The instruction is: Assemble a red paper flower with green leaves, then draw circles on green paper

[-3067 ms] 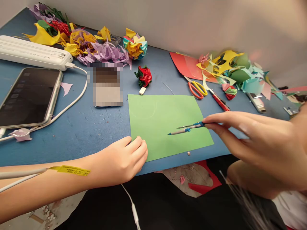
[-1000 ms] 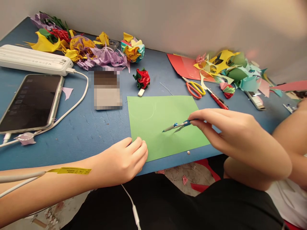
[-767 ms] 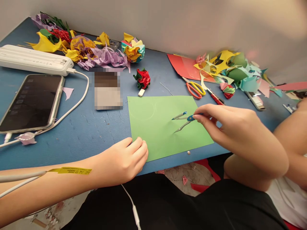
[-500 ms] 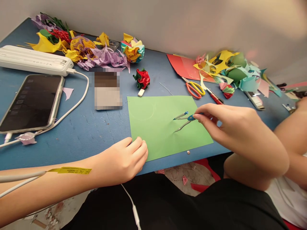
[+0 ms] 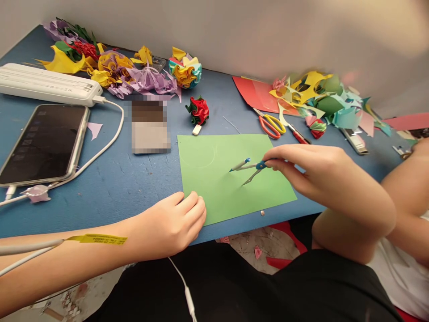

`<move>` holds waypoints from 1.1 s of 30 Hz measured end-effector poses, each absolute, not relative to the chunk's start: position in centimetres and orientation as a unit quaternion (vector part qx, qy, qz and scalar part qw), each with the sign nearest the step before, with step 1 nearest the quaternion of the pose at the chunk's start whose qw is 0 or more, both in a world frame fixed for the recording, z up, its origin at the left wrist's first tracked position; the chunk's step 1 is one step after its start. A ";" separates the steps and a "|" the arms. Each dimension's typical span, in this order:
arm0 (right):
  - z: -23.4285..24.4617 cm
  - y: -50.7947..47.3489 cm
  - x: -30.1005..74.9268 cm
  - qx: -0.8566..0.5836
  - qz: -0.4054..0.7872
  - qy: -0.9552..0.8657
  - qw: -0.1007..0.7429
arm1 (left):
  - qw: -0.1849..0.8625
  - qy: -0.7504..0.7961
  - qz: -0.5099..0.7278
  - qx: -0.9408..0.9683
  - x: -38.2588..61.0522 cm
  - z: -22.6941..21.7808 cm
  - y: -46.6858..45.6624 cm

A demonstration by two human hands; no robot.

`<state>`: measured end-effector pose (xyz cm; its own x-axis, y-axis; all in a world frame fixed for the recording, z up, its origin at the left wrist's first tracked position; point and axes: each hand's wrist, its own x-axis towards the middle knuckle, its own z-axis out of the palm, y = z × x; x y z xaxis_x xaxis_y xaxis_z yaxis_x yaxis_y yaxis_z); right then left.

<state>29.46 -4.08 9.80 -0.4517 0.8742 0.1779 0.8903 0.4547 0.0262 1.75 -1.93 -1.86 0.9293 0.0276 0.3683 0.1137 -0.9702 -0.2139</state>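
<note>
A compass (image 5: 253,175) with a blue hinge is pinched at the top by my right hand (image 5: 304,172). One leg carries a small pencil, the other is a metal needle point; both legs point left and down at a green paper sheet (image 5: 214,197). A faint pale circle line shows in the sheet's upper left. At the lower left edge of the sheet rests my left hand (image 5: 181,219), closed, its fingers together and curled on the paper's border; the thumb is hidden. A red and green paper ball (image 5: 198,111) and a white eraser (image 5: 196,130) lie just beyond the sheet.
On the blue table (image 5: 140,188) are a phone (image 5: 43,143), a white power bank (image 5: 50,85) with cable, orange-yellow scissors (image 5: 272,125), a red-handled cutter (image 5: 298,135) and piles of paper scraps (image 5: 321,94). Another person's arm (image 5: 407,188) is at the right.
My right hand has shifted slightly left. The compass's pencil leg has swung left and the legs are spread wider. My left hand and the sheet stay put.
</note>
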 end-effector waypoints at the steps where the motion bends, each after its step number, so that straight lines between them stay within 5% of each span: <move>1: 9.9 -4.0 29.5 -0.506 -0.044 -0.858 0.075 | 0.117 -0.037 -0.184 -0.975 1.7 -1.9 -1.9; 8: 11.0 -4.0 29.4 -0.431 0.073 -0.897 0.067 | 0.117 -0.036 -0.182 -0.976 1.7 -1.9 -1.9; 33: 10.2 -4.4 27.8 -0.470 -0.019 -0.882 0.038 | 0.118 -0.033 -0.182 -0.976 1.6 -2.0 -1.9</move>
